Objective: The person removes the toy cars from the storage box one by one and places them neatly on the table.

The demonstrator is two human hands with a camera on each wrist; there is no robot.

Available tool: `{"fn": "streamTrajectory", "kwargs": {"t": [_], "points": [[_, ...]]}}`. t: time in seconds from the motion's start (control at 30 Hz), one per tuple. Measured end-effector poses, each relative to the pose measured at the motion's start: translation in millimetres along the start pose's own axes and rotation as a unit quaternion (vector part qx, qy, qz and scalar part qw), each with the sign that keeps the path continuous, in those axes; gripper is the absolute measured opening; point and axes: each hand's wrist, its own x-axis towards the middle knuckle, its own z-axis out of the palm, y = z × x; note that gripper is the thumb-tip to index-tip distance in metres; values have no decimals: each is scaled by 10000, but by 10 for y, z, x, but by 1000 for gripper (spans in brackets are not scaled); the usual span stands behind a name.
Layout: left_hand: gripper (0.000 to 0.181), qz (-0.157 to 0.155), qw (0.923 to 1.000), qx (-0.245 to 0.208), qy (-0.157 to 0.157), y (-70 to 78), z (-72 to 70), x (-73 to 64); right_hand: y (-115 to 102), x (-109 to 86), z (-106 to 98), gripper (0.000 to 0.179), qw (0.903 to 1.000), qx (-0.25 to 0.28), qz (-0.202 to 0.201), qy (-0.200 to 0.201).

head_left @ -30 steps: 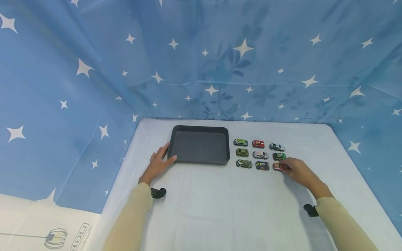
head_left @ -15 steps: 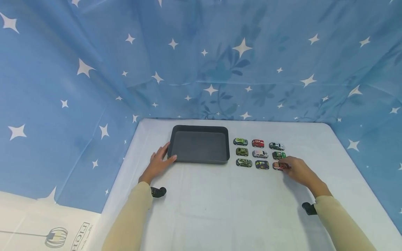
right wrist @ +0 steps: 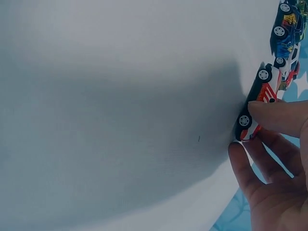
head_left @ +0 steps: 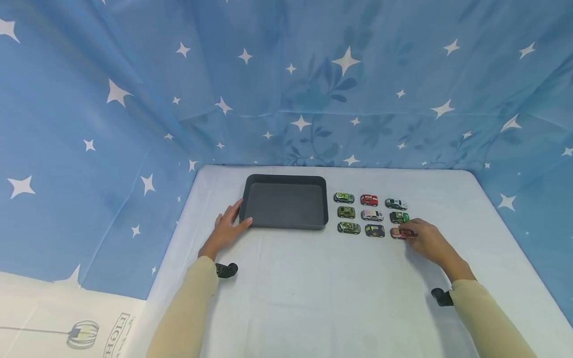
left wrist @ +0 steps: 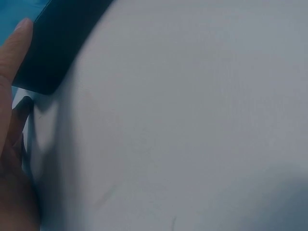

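Note:
In the head view, a dark grey rectangular tray [head_left: 286, 205] lies on the white table. My left hand [head_left: 225, 232] touches its near left corner, thumb and fingers spread. The left wrist view shows the thumb [left wrist: 17, 45] against the tray's dark wall [left wrist: 57, 43]. To the right of the tray, several small toy cars stand in three rows. My right hand [head_left: 427, 241] pinches the red toy car [head_left: 402, 232] at the near right of this group. In the right wrist view its thumb [right wrist: 276, 115] presses the side of that red and white toy car [right wrist: 260, 101], which appears to stand on the table.
Right beside the held car are a dark blue toy car [head_left: 375, 230] and a green one [head_left: 399, 217]. A white toy car [head_left: 372, 215] stands mid-group. A blue star-patterned curtain [head_left: 286, 89] hangs behind the table [head_left: 286, 298].
The head view has shifted slightly, so the table appears a little higher. Both hands stay at the same things, the left at the tray and the right at the red toy car.

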Motion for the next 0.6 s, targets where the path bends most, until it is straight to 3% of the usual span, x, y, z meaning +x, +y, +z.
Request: {"fn": "streamTrajectory", "kwargs": {"t": [0.33,0.6], "points": [[84,206,9993,232,210,-78,37,-67,-19,17,54,54,9987,11,371,352],[87,98,9974,681,229,-35,-99,-114,43,-21,3,73,9952,65,502,833]]}}
